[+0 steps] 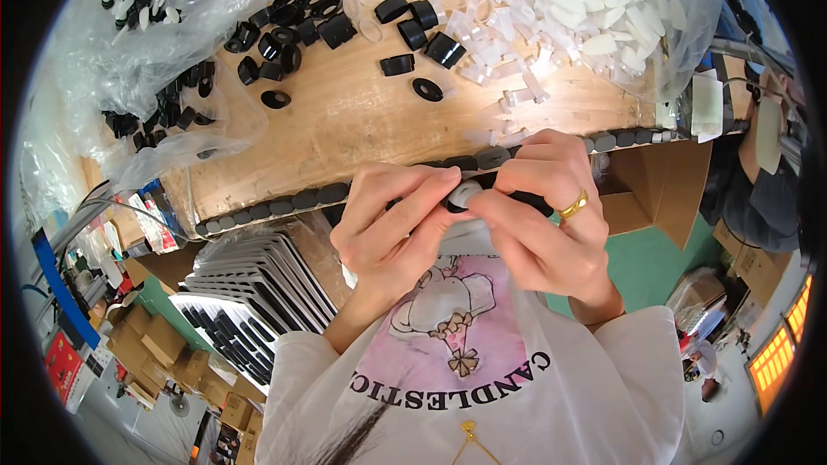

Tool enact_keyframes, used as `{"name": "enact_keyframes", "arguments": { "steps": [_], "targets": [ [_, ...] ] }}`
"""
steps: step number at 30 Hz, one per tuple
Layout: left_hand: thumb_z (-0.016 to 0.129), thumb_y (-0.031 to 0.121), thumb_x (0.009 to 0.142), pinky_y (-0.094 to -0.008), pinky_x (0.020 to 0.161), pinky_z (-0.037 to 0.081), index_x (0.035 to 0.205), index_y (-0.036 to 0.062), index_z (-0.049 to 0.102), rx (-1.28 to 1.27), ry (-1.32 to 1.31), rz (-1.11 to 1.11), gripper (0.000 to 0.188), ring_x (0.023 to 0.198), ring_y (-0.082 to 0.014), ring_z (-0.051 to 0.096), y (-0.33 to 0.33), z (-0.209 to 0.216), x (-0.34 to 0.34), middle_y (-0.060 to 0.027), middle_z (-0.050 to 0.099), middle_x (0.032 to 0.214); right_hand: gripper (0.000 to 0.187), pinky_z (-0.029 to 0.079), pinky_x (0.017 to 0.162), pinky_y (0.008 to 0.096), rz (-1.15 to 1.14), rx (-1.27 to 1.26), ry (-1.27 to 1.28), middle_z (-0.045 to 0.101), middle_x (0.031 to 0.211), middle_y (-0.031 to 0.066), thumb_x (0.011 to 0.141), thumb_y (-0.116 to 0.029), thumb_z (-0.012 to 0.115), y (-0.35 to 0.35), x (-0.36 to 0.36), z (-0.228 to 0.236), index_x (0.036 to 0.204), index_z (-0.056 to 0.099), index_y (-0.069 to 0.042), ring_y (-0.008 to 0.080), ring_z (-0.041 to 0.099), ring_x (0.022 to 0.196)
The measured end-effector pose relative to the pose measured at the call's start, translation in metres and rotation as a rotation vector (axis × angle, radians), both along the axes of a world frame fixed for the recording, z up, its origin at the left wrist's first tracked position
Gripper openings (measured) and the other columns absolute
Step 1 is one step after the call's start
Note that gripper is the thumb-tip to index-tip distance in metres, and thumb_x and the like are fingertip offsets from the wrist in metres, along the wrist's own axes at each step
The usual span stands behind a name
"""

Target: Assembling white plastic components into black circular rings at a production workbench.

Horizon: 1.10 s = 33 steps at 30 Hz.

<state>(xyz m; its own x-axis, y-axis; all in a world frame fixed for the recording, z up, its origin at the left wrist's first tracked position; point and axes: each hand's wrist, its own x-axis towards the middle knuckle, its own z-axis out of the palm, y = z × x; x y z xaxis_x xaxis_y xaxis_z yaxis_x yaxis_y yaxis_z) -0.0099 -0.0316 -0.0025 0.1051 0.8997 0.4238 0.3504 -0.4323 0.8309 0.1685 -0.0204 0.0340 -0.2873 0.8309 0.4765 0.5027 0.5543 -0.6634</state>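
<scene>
Both hands meet just in front of the table's near edge. Between my left hand and my right hand is a small black and whitish plastic part. Thumbs and fingers of both hands are closed on it, hiding most of its shape. The right hand wears a gold ring. Beyond the hands, black plastic rings lie loose on the wooden table, and more black rings form a heap to their left. Small translucent plastic pieces are scattered to the right.
White flat oblong pieces pile at the far right. Plastic bags with black parts cover the left side. Dark rounded pads line the table edge. Below it, stacked white trays stand left and an open cardboard box right.
</scene>
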Motion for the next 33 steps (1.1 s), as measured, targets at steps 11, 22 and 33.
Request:
{"name": "enact_keyframes", "arguments": {
  "steps": [11,22,33],
  "targets": [
    [0.077,0.002,0.063,-0.0299,0.062,0.048,0.097,-0.0021,0.072,0.006,0.014,0.018,0.035,0.074,-0.0224,0.06,0.004,-0.002,-0.001,-0.0102,0.07,0.094,0.027,0.047,0.071,0.0433,-0.026,-0.03,-0.06,0.057,0.09,0.0099,0.056,0.005,0.067,0.002,-0.007,-0.004,0.083,0.07,-0.001,0.0285,0.053,0.079],
    [0.077,-0.007,0.075,-0.0266,0.082,0.054,0.11,-0.0027,0.07,-0.499,-0.181,0.087,0.037,0.095,-0.0181,0.065,-0.001,0.003,-0.008,-0.0126,0.066,0.109,0.01,0.046,0.07,0.0253,-0.274,-0.326,0.12,0.065,0.088,0.0081,0.082,0.002,0.062,0.079,0.028,-0.046,0.09,0.068,0.004,0.0161,0.06,0.079],
    [0.074,-0.006,0.08,-0.0257,0.08,0.057,0.114,-0.0014,0.069,-0.661,-0.393,0.142,0.035,0.091,-0.0157,0.068,0.011,-0.001,-0.005,-0.0111,0.063,0.116,0.017,0.049,0.073,0.0365,-0.086,-0.172,-0.38,0.061,0.094,0.0075,0.075,0.004,0.063,0.138,0.043,-0.073,0.089,0.068,-0.003,0.0258,0.06,0.084]
  ]
}}
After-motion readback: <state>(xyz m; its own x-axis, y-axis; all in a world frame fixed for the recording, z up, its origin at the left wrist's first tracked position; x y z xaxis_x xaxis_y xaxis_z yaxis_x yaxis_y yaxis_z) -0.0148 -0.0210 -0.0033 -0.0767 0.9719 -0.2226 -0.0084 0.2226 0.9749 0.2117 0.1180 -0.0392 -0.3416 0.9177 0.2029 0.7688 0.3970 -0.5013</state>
